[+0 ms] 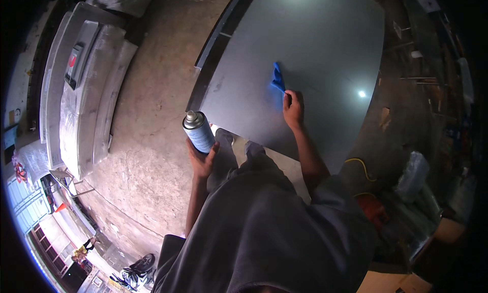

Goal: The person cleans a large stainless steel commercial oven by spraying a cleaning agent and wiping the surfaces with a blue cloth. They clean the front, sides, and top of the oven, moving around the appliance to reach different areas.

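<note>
My left hand [202, 163] is wrapped round a blue spray can [201, 135] with a silver top, held tilted beside the near left corner of a large grey panel [244, 74]. The can's nozzle points up and no finger rests on it. Over the panel, my right hand [293, 110] pinches one end of a blue cloth [277, 79]. The cloth's other end stretches away from me above the smooth surface, where a bluish reflection shows. Whether the cloth touches the panel I cannot tell.
Large wrapped panels [84, 100] lean in a stack at the left, across a strip of concrete floor [147, 105]. A dark rail [211, 67] runs along the panel's left edge. To the right are a yellow cable [363, 166], a red object [372, 210] and cardboard [391, 282].
</note>
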Available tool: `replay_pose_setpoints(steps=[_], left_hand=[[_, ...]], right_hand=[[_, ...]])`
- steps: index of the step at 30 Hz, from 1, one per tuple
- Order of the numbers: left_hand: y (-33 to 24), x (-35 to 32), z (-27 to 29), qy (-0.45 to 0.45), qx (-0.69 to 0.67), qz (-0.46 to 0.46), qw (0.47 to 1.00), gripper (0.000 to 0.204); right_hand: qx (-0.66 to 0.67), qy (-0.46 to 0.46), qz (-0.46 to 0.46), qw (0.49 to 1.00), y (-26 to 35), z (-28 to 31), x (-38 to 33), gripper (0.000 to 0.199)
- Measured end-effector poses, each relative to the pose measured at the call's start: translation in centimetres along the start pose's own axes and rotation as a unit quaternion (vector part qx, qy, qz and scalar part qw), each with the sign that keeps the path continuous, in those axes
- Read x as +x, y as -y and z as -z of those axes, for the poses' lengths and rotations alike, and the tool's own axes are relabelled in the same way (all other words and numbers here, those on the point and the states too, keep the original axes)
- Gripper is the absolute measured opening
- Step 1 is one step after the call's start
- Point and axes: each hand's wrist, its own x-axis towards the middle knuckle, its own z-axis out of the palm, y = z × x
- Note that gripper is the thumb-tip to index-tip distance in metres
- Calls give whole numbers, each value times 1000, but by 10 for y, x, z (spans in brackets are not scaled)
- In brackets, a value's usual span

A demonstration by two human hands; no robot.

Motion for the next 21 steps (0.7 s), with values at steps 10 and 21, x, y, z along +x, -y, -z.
replay_pose_setpoints(steps=[10, 21], left_hand=[[31, 24, -5, 29, -67, 29, 997, 77], [90, 46, 54, -43, -94, 78, 992, 77]], right_hand=[[-114, 284, -83, 948, 51, 0, -51, 23], [-380, 163, 53, 909, -8, -101, 26, 66]])
